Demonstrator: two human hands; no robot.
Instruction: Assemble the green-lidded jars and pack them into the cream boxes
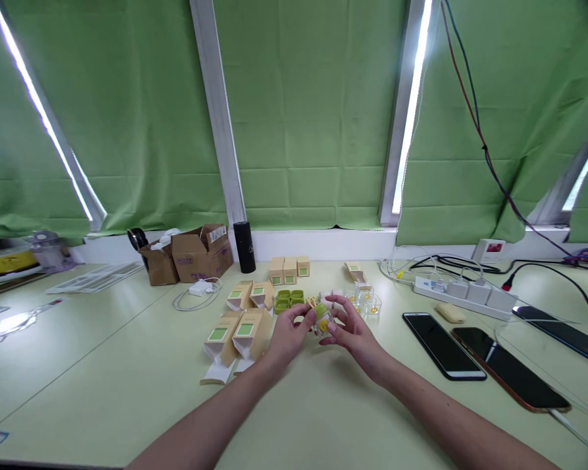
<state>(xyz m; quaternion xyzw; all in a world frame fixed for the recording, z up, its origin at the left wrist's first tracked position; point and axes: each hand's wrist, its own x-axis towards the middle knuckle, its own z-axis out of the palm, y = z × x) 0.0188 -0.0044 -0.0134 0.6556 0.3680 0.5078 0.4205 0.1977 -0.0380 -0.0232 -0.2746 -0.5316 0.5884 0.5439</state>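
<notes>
A small clear jar with a green top (321, 314) and something yellow inside is held between my two hands, a little above the table. My left hand (290, 329) pinches its left side near the top. Around its right side curl the fingers of my right hand (353, 331). A tan bit, perhaps a cord, shows at the jar's upper left. Just behind my left hand sit several green square caps or cups (290, 297). Beyond my right hand stand several clear jars with yellow inside (367, 303). Open tan boxes with green labels (252, 328) lie to the left.
Tan boxes (290, 269) stand farther back, near a black cylinder (244, 248) and cardboard cartons (200, 256). A white charger with a cable (200, 287) lies left. On the right are phones (443, 344), a beige oval block (449, 313) and a power strip (463, 295) with cables.
</notes>
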